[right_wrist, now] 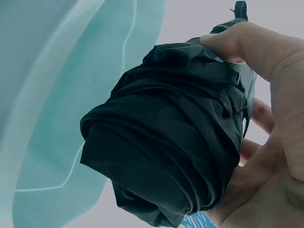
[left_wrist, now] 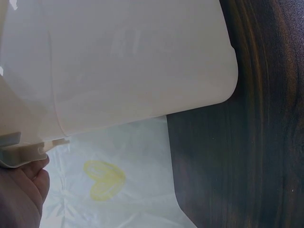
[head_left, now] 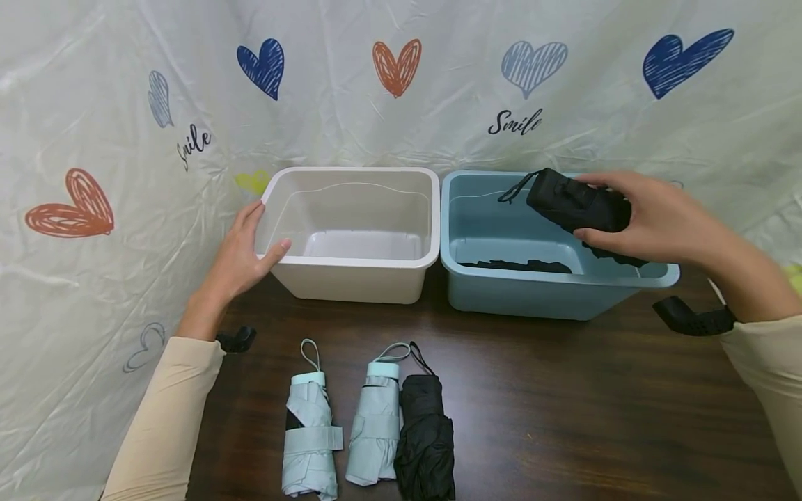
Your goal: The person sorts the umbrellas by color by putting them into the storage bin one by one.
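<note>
The black umbrella [head_left: 573, 198] tilts over the blue bin [head_left: 520, 299] on the right, the right hand [head_left: 664, 219] gripping it between thumb and fingers. Loose folds might slip that grip — or the dangling cord [head_left: 516, 188] might snag the rim. Dark fabric [head_left: 516, 266] inside takes up room. Left, the left hand [head_left: 241, 250], fingers spread, rests on the white bin [head_left: 351, 284]. Nearer lie two pale umbrellas [head_left: 310, 445] and another black one [head_left: 426, 438].

The table [head_left: 564, 396] has a dark brown, wood-grain surface. A wrinkled white sheet [head_left: 451, 76] borders its far and left sides. Sheet print: dark blue hearts [head_left: 262, 68], pale blue hearts [head_left: 534, 67], orange hearts [head_left: 397, 68], yellow markings [left_wrist: 103, 180] and black "Smile" lettering [head_left: 515, 123], which appears twice.
</note>
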Tool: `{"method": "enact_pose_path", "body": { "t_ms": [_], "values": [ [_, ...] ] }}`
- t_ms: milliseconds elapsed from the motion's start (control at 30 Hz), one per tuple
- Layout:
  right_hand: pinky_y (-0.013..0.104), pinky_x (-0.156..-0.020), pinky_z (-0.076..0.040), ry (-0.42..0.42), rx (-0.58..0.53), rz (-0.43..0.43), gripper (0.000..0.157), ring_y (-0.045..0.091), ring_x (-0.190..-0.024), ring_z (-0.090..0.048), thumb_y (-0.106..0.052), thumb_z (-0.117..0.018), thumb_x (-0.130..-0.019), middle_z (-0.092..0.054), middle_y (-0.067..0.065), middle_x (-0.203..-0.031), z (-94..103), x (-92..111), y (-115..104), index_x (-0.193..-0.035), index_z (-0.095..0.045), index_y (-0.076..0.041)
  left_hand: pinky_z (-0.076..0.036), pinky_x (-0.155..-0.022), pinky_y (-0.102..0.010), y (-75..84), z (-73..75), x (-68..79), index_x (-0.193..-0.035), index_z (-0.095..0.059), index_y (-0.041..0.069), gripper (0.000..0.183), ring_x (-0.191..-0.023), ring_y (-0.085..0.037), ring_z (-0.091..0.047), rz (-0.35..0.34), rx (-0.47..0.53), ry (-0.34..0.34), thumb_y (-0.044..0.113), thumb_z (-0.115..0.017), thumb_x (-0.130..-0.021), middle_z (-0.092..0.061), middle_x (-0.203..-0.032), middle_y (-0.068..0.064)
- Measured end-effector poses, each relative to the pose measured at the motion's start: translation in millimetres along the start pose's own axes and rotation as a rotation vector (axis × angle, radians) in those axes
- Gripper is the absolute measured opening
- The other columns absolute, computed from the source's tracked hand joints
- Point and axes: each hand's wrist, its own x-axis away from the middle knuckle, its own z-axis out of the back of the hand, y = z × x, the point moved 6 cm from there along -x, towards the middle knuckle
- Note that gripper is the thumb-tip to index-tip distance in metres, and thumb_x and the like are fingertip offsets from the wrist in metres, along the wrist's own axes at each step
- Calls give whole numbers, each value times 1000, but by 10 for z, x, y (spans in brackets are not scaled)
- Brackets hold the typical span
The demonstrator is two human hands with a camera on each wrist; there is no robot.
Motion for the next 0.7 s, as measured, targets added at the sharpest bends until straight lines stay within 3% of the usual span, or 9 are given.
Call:
{"method": "enact_pose_path", "body": {
  "t_ms": [400, 700],
  "values": [
    [50, -77, -53, -66, 38, 99, 76, 35, -102, -59, -19, -87, -84, -63, 25, -135, -164, -320, -47, -151, -55, -5, -30, -125, -67, -9, 3, 17, -166, -29, 2, 91, -155, -46, -34, 2, -2, 7, 47, -65, -96, -28, -172, -20],
    [39, -71, -50, -136, 22, 100, 72, 33, -98, -59, -16, -85, -86, -61, 24, -139, -279, -443, -12, -151, -55, -9, -30, -124, -68, -6, 0, 9, -166, -28, 3, 91, -155, -45, -34, 10, -7, -3, 48, -65, -96, -28, -172, -19]
  ]
}}
